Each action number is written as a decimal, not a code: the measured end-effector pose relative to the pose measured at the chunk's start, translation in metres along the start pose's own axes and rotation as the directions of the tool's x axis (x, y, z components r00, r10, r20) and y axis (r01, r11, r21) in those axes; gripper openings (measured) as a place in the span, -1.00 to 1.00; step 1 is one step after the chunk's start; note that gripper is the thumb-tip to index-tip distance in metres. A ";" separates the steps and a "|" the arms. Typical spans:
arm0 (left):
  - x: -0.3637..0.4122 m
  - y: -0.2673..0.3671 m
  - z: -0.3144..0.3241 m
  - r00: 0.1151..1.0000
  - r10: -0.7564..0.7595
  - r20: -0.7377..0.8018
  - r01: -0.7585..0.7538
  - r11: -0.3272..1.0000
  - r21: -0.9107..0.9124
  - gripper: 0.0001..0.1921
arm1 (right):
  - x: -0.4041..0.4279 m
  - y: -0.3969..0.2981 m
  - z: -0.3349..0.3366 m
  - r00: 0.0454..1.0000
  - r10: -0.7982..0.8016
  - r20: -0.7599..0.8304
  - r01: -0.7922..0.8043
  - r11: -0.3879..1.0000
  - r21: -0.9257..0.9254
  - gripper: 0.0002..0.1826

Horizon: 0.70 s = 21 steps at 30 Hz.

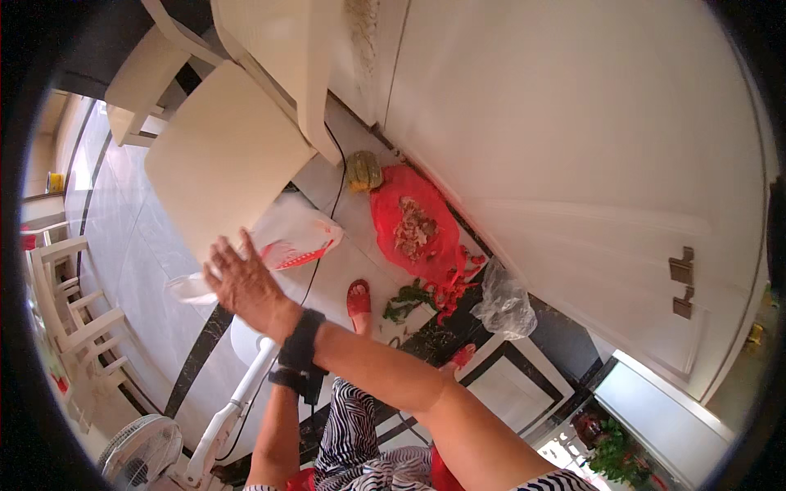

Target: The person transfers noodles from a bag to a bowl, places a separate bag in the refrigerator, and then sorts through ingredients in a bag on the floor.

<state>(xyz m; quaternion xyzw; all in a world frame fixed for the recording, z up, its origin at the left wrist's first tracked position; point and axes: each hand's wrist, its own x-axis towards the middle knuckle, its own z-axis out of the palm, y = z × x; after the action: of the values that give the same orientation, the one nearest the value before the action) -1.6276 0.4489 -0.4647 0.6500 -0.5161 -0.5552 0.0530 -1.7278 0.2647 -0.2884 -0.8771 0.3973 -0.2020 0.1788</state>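
My right hand [245,285] reaches across to the left with its fingers apart, and nothing shows in its grasp. It is over the front edge of a cream chair seat [227,147], beside a white and red plastic bag [301,236]. Whether it touches either one I cannot tell. A dark band [301,340] wraps the right wrist. My left hand is out of sight behind the right wrist; only the left forearm [276,423], with a black strap, shows below.
By a white cabinet door [583,153], a red plastic bag [405,190] bears brownish scraps. Around it are a cut pumpkin piece [364,172], red peppers [451,301], green leaves [405,301] and a clear plastic bag [506,304]. A black cord [338,202] crosses the floor. A fan [141,454] stands lower left.
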 end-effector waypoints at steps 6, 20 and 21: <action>0.079 0.055 0.008 0.995 -0.071 0.068 0.092 0.912 -0.400 -0.77 | -0.075 0.029 0.024 0.894 0.355 -0.274 -0.138 0.799 0.585 -0.69; 0.274 0.076 0.065 0.763 0.321 0.561 -0.642 0.477 0.601 -0.78 | -0.369 0.298 0.245 0.689 0.698 0.193 -0.714 0.700 0.017 -0.68; 0.286 0.077 0.083 0.747 0.356 0.561 -0.664 0.431 0.611 -0.79 | -0.371 0.317 0.258 0.714 0.698 -0.056 -0.697 0.716 0.038 -0.63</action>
<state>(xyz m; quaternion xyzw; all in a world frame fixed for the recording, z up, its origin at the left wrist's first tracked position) -1.7818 0.2461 -0.6377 0.3034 -0.8782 -0.3336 -0.1593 -2.0217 0.3932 -0.7380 -0.6544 0.7026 -0.1518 0.2347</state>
